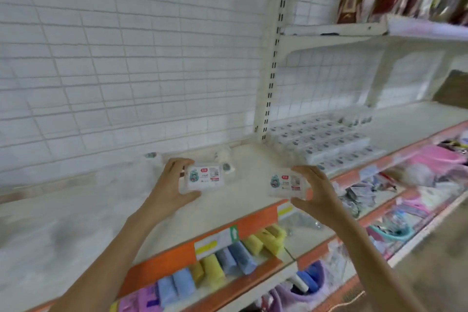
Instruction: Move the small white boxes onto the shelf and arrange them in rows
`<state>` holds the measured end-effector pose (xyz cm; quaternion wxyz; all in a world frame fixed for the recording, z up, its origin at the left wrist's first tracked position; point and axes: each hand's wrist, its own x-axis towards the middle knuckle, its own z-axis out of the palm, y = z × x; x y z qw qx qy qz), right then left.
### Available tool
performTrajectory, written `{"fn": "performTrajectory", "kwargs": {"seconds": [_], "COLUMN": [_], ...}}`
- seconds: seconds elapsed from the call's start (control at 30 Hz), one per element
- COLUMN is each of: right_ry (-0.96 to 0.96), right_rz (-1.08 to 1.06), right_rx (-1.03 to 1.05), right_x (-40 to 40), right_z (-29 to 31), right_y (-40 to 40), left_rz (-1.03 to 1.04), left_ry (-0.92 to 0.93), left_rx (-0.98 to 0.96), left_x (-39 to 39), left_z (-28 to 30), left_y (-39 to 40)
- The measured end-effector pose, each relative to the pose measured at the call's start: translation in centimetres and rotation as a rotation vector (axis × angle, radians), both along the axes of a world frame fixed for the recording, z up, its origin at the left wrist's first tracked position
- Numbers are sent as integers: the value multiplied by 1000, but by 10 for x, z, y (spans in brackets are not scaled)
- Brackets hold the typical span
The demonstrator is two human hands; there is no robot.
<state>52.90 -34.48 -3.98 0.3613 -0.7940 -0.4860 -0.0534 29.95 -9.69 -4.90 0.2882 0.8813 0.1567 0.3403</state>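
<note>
My left hand [172,182] grips one small white box [206,177] with a red logo and a cartoon label, held just above the white shelf [101,210]. My right hand [316,190] grips a second small white box [285,183] over the shelf's front edge. To the right, past the slotted upright, several more small white boxes [326,140] lie on the shelf in rows. A few loose boxes [226,166] sit blurred behind my left hand, near the back wall.
A white slotted upright [272,66] divides the shelf bays. An upper shelf [379,33] at top right holds gold and red packets. Below the orange shelf edge [228,233], coloured sponges [228,258] and pink goods [435,159] fill lower shelves.
</note>
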Motion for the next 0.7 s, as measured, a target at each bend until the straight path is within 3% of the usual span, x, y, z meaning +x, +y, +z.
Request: {"fn": "performTrajectory", "kwargs": {"seconds": [0.4, 0.7], "right_ry": [180, 226], "right_rz": [-308, -395], "right_rx": [-24, -22], "right_x": [62, 128], "right_z": [-48, -65], "right_y": [-223, -288], "left_rz": [-205, -257], "left_ry": [69, 104], "left_rx": [-138, -108], "left_x": [154, 251], "left_z": [-46, -56], "left_y": [-190, -243]}}
